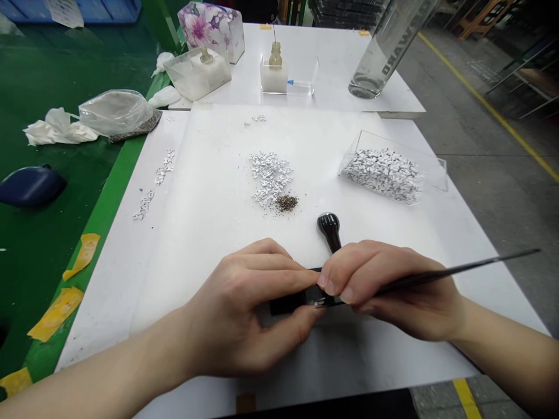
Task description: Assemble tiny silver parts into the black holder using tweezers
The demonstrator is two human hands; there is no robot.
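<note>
My left hand [248, 308] is closed in a pinch on a small black block [286, 304] lying on the white work board [209, 192]. My right hand [384, 288] is closed round a long thin black tool [458, 269], its tip meeting the block between both thumbs. A tiny silvery part shows at that tip. A black rounded knob [329, 226] stands just behind my fingers. Further back lie a heap of small silver parts [269, 174] and a small dark pile of grains [286, 202].
A clear tray [393, 169] of silver parts sits at the right. Rows of silver parts [163, 167] line the left edge. Behind stand a small bottle in a clear box [275, 70], a plastic tub [198, 73], a floral tissue box [212, 26] and a clear bottle [384, 46].
</note>
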